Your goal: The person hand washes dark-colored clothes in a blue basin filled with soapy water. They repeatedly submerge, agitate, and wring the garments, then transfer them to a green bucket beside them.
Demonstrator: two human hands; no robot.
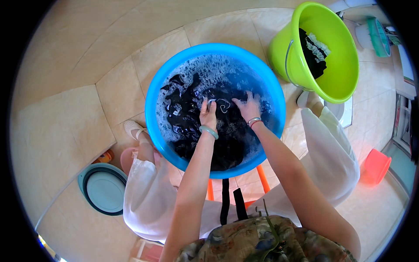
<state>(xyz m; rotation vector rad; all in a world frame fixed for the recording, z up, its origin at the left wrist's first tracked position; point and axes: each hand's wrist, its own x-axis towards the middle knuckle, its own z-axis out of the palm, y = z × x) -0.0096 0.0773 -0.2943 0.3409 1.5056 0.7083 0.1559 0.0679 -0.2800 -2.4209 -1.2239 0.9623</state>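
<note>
Left hand: gripping dark garment at blue basin centre.
Right hand: fingers spread, pressing garment.
Garment axis: cannot tell, bunched.
Green bucket: upper right of basin.

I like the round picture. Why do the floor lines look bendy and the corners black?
Head view: the fisheye lens curves the floor tiles toward the rim and leaves black corners; bright even light, sharp on both hands in the blue basin.

Both hands, left hand and right hand, press dark cloth in a blue basin.
</note>
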